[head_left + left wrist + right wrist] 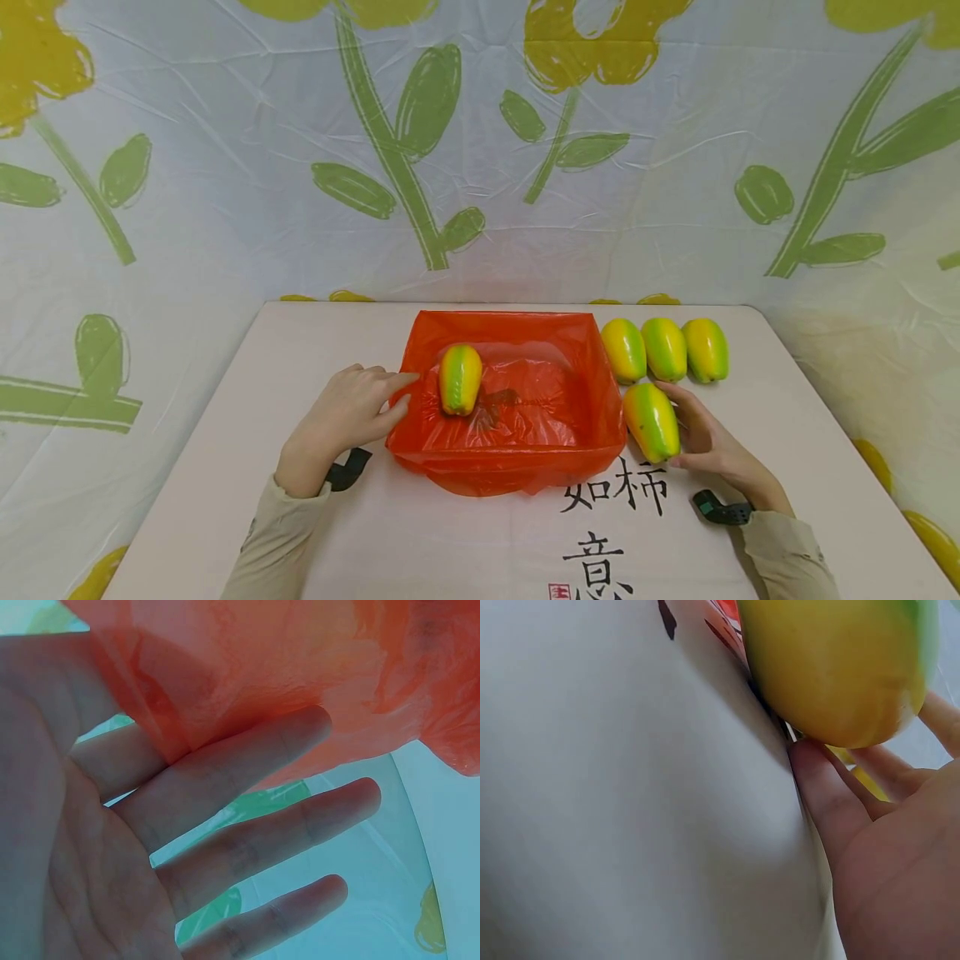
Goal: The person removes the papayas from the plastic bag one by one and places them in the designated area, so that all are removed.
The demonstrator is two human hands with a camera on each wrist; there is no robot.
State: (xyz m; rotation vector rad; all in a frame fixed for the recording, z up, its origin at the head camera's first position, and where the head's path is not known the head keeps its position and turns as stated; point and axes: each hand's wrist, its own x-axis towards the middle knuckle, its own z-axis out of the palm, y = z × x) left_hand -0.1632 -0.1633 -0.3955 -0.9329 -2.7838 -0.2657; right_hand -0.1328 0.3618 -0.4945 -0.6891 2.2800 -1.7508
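Note:
A red plastic bag is spread open like a box, with one yellow-green papaya lying inside at its left. My left hand is at the bag's left wall, fingers extended. In the left wrist view, the thumb and one finger of this hand pass behind the red plastic, while the other fingers show in front. Right of the bag, my right hand holds another papaya, thumb at the near end and fingers at the far end. The right wrist view shows that papaya against the thumb.
Behind the held fruit, three more papayas stand in a row beside the bag's right wall. The pale table mat carries black brush characters. A flowered cloth hangs behind the table.

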